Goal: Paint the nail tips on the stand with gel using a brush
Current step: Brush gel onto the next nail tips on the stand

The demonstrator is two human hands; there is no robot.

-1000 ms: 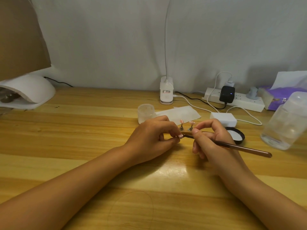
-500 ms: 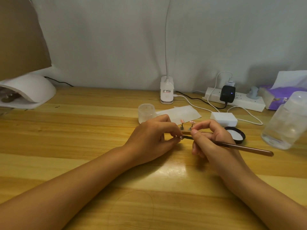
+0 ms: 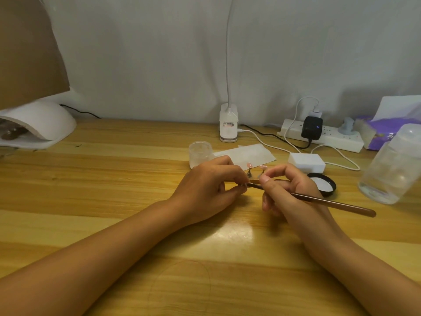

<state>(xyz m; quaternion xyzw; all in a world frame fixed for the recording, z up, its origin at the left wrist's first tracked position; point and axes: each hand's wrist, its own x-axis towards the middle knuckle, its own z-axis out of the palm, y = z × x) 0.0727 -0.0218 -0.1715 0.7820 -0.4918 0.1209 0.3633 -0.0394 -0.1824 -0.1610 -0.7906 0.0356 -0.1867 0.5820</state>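
My right hand (image 3: pixel 289 190) grips a slim brown brush (image 3: pixel 330 203) like a pen, its dark tip pointing left. My left hand (image 3: pixel 209 190) pinches a small nail-tip holder (image 3: pixel 243 184) between thumb and forefinger, right at the brush tip. Just behind the hands, two pink nail tips (image 3: pixel 250 165) (image 3: pixel 263 167) stand on little metal posts on the stand, whose base is mostly hidden by my fingers. A frosted gel jar (image 3: pixel 200 153) sits open behind my left hand, and its black lid (image 3: pixel 323 184) lies beside my right hand.
A white foam block (image 3: pixel 306 162), a power strip (image 3: pixel 323 136) with cables, a clip lamp base (image 3: pixel 228 126) and a paper sheet (image 3: pixel 246 153) lie behind. A clear plastic bottle (image 3: pixel 394 169) and purple tissue pack (image 3: pixel 387 131) stand at right. A white curing lamp (image 3: pixel 38 124) is at far left.
Both hands stay nearly still. The brush tip has shifted very slightly against the piece pinched in my left fingers.
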